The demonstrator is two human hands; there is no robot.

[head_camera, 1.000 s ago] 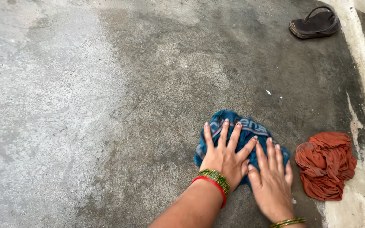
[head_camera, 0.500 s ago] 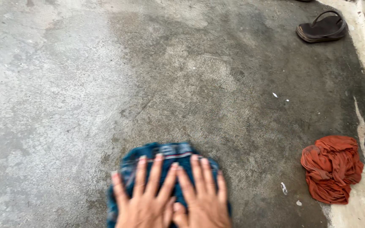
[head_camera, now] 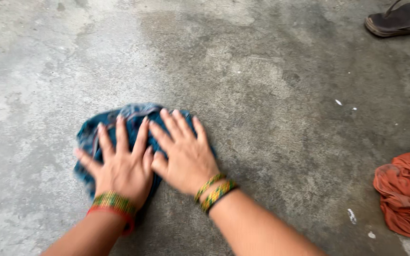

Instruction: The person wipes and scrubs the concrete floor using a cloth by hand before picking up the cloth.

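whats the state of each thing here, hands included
blue cloth: bunched up, flat on the floor, under both hands
left hand: open, fingers spread, pressing the cloth
right hand: open, palm down on the cloth
orange cloth: crumpled, untouched
sandal: upright, lying alone
concrete floor: darker damp-looking patch

left hand (head_camera: 122,168): bare, no rings seen, nails look unpainted through the blur
left wrist: stack of thin green-and-gold bangles (head_camera: 114,200), 1 red bangle (head_camera: 119,215) just behind them
right hand (head_camera: 186,154): bare, no rings seen
right wrist: green-and-gold bangles (head_camera: 214,189), set in 2 bands
forearms: bare, no sleeves
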